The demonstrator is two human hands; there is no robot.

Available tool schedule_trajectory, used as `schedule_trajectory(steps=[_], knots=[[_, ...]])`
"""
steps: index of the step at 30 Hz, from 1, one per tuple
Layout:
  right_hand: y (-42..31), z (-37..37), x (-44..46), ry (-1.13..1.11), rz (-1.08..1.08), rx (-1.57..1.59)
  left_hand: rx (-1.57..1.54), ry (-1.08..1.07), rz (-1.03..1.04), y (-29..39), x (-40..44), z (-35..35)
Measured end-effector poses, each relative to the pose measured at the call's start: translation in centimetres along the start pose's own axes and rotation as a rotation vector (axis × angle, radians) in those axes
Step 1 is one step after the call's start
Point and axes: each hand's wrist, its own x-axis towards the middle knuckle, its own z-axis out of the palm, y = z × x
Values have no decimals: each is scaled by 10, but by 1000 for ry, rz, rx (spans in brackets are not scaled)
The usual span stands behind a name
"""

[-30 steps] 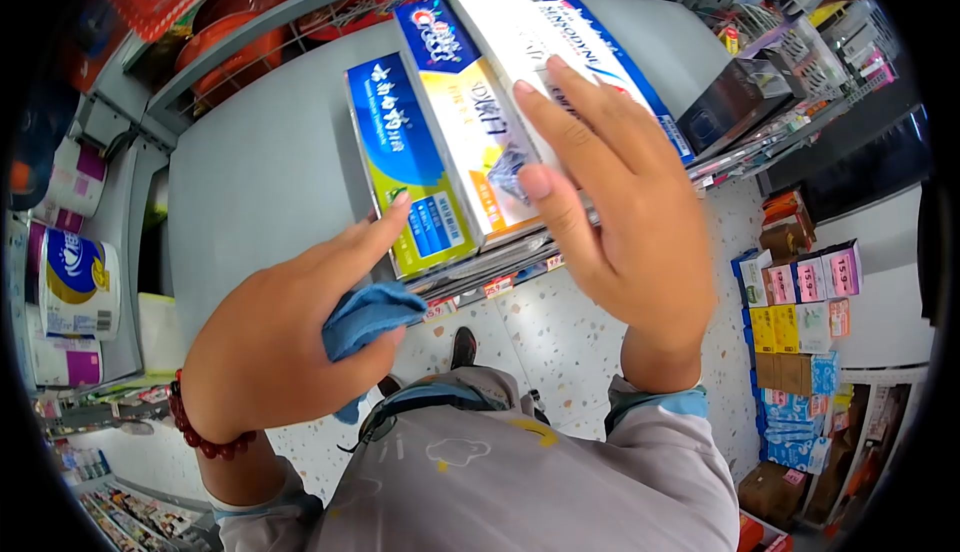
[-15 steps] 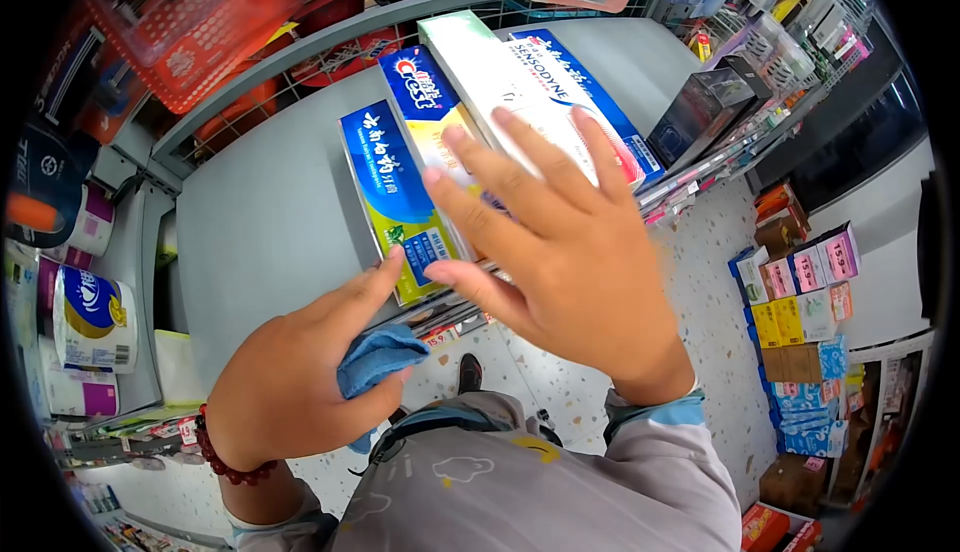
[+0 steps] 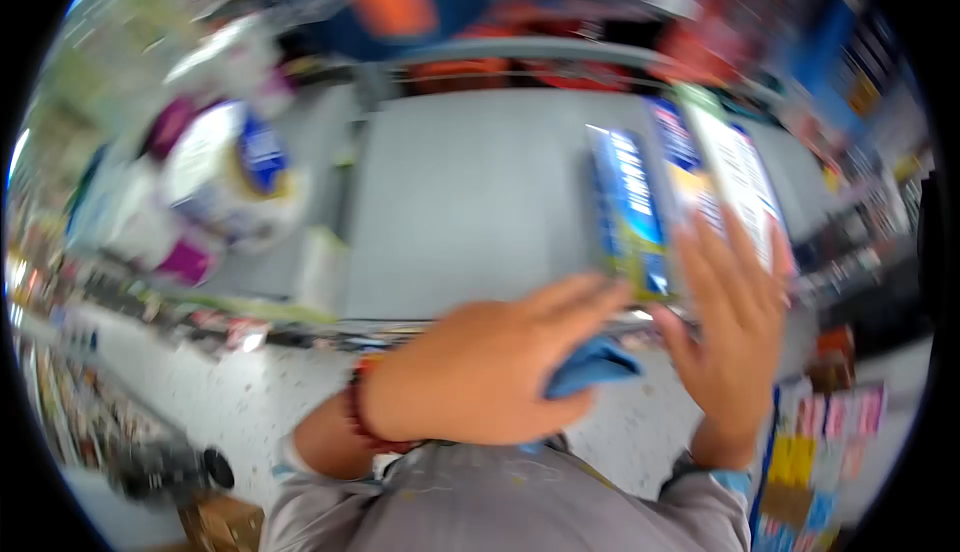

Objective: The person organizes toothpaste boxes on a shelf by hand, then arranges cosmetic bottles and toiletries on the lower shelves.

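My left hand (image 3: 470, 367) is closed around a folded blue cloth (image 3: 590, 372), and its fingertips reach the near end of a blue-and-green toothpaste box (image 3: 630, 207). Fingers stretched out, my right hand (image 3: 738, 342) lies over the near parts of the neighbouring boxes. Under or beside those fingers are a blue-and-yellow Crest box (image 3: 683, 152) and white-and-blue toothpaste boxes (image 3: 738, 157). The boxes stand side by side on a grey shelf (image 3: 470, 192). Motion blurs the lettering, and whether my right palm presses on the boxes I cannot tell.
On the left, wrapped white rolls (image 3: 225, 167) with purple and blue labels stand on an adjoining shelf. A metal rail (image 3: 540, 49) runs along the back. Stacked cartons (image 3: 800, 452) are on the floor at lower right, and a cardboard box (image 3: 228, 520) at lower left.
My view has swung left, so the boxes and both hands appear further right. The cloth is still in my left hand, and my right hand stays spread over the boxes.
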Motion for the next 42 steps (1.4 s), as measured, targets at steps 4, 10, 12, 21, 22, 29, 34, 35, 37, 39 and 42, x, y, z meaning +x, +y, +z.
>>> schedule_trajectory(steps=[4,10,12,21,22,29,34,35,37,39,42], knots=[[-44,-10,-2,19,-186,257,-225,313,284,-4,-50,-6],[-178,55,4,-799,-132,1687,-576,612,692,-39,-151,6],[-241,76,-12,-691,154,2043,-309,757,648,-56,-181,14],[-351,77,-9,-722,617,2128,93,592,219,-126,-286,2],[-350,63,-7,-779,476,1907,77,575,246,-130,-293,3],[-346,27,17,-1059,159,1171,-40,627,298,-133,-302,-10],[-328,39,17,-867,-63,1169,-583,697,60,-151,-319,-8],[-331,45,22,-943,-49,1185,-788,717,44,-154,-322,-5],[-346,54,31,-1019,-91,1120,-835,797,43,-154,-329,-6],[-360,66,31,-1041,-150,953,-875,885,46,-152,-333,-2],[-369,100,16,-919,-243,1241,-615,1003,5,-150,-335,15]])
